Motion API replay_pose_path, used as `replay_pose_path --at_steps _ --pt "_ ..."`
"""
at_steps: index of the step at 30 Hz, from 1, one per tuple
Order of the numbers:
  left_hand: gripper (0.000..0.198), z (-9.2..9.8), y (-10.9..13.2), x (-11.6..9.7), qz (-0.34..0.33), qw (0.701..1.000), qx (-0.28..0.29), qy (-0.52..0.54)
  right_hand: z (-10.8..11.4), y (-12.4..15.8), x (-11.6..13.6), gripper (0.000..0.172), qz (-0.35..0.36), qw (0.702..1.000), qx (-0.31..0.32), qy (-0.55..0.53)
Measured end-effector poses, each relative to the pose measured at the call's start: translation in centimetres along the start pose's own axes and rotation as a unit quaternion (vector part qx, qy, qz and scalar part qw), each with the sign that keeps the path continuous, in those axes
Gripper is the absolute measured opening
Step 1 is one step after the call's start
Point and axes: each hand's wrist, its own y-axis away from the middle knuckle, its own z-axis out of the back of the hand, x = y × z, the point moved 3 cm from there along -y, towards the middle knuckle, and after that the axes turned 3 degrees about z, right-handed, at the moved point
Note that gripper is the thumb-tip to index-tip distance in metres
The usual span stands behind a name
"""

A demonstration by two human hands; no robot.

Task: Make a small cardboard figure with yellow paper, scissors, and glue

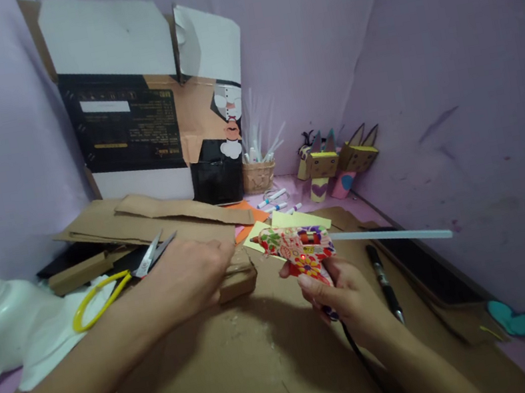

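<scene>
As the right hand (346,297) grips a glue gun (299,252), a pen (384,283) lies beside.

That glue gun (299,254) was red-and-white floral with a big yellow flower. The scissors (107,293) had yellow handles, the cardboard (253,374) was plain brown, the walls (476,84) lilac, and the heart cutout (518,322) teal.

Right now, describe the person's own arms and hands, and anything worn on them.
Both forearms are bare as far as the view shows: no sleeves, gloves, watch or bracelet. No rings show on the left hand or right hand. A black cable from the glue gun runs beside the right wrist.
</scene>
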Motion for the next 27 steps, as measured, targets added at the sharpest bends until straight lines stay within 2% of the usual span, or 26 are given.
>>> replay_pose_path --at_steps 2,6,9,11,13,14,15,18,19,21,24,27 --pt "0.02 -0.7 -0.4 0.1 -0.007 1.0 -0.011 0.016 0.0 0.0 0.0 0.037 0.0 1.0 0.0 0.004" --pt "0.022 -1.1 -0.5 0.2 0.036 0.999 -0.016 0.037 0.0 0.1 0.0 0.036 0.0 1.0 -0.001 0.013" --pt "0.024 -0.8 0.3 0.5 0.087 0.995 -0.028 0.046 0.0 0.1 0.0 0.036 -0.002 1.0 0.0 0.014" --pt "0.027 -0.7 1.2 1.1 0.145 0.983 -0.072 0.091 0.0 0.1 0.0 0.037 -0.001 1.0 -0.001 0.014" --pt "0.033 -1.0 2.3 1.7 0.206 0.953 -0.129 0.18 -0.1 0.1 0.0 0.038 0.001 1.0 0.001 0.017" --pt "0.04 -1.6 2.8 1.9 0.231 0.934 -0.136 0.235 -0.1 0.1 0.0 0.038 0.002 1.0 0.003 0.019" --pt "0.05 -2.4 3.2 2.0 0.249 0.915 -0.121 0.294 -0.1 0.2 0.1 0.038 0.002 1.0 0.005 0.023" --pt "0.073 -5.4 3.4 1.0 0.246 0.852 -0.009 0.462 -0.1 0.2 0.4 0.037 0.002 0.999 0.007 0.044" --pt "0.076 -6.1 3.2 0.5 0.231 0.832 -0.003 0.504 -0.1 0.2 0.5 0.037 0.006 0.998 0.006 0.059" --pt "0.083 -7.1 2.7 -0.2 0.214 0.806 -0.033 0.551 -0.1 0.1 0.7 0.036 0.02 0.995 0.002 0.095" --pt "0.069 -7.5 2.1 -1.0 0.201 0.783 -0.07 0.585 0.0 0.2 0.6 0.033 0.029 0.989 0.001 0.142" --pt "0.049 -7.3 2.2 -1.4 0.191 0.776 -0.093 0.594 0.0 0.4 0.3 0.032 0.027 0.984 0.005 0.175"
